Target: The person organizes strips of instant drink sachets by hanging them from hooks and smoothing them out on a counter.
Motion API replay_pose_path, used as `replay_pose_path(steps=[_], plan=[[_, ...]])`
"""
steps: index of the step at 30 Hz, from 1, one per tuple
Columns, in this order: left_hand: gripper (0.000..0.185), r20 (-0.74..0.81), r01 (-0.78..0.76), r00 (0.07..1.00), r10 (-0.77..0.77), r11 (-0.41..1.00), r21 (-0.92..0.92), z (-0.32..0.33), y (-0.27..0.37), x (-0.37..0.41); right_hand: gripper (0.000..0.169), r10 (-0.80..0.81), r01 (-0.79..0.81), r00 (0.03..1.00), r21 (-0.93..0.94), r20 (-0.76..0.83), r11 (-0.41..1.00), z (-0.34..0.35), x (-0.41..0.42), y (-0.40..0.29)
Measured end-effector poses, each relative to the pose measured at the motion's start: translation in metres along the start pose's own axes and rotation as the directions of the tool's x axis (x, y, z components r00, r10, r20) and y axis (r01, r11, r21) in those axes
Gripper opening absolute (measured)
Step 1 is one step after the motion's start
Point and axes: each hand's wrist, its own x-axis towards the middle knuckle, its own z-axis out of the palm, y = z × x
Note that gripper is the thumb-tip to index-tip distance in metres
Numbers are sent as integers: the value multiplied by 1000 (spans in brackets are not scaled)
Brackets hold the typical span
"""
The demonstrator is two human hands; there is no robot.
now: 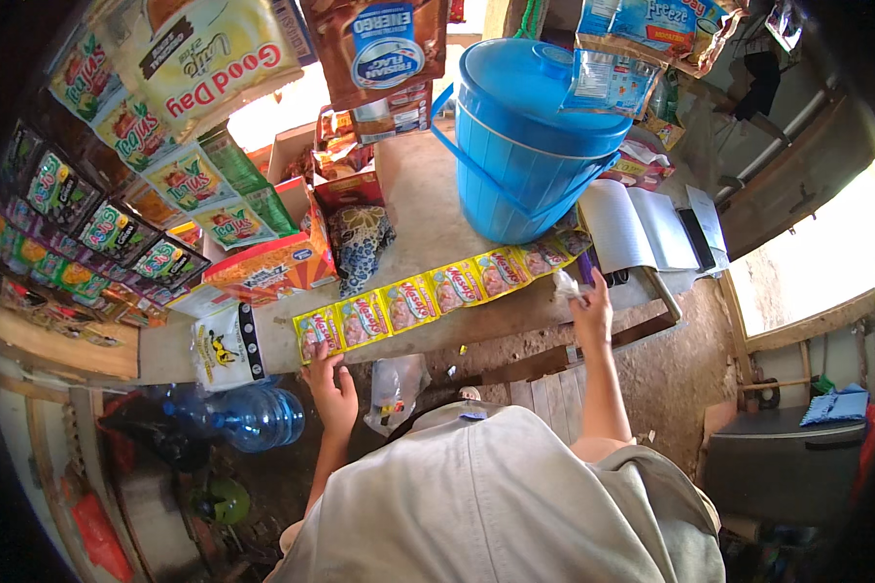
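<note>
A strip of joined yellow Masako seasoning sachets (410, 302) lies across the front of the worn counter (415, 197). At the strip's left end my left hand (332, 390) rests its fingertips on the last sachet. My right hand (592, 310) is raised near the strip's right end, with a crumpled whitish piece (567, 286) pinched between its fingers; whether that is plastic or cloth I cannot tell. Behind the strip's right part stands a blue lidded plastic bucket (532, 146) with its handle hanging down. An open notebook (620, 226) lies right of the bucket, with a dark phone (695, 237) on it.
Sachet strips (189, 182) and large packs (379, 44) hang over the counter. Snack boxes (273, 266), a patterned cloth bundle (361, 248) and a white printed bag (227, 348) sit at the left. Water bottles (262, 419) lie below; a dark cabinet (780, 466) stands at the right.
</note>
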Motion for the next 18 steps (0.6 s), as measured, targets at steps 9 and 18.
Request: replay_pose_path(steps=[9, 18], plan=[[42, -49, -38, 998, 41, 998, 49, -25, -3, -8, 32, -93, -316, 797, 543, 597, 778, 28, -42, -90], [45, 45, 64, 996, -77, 968, 242, -32, -16, -16, 38, -634, 770, 438, 99, 637, 631, 236, -92, -112]])
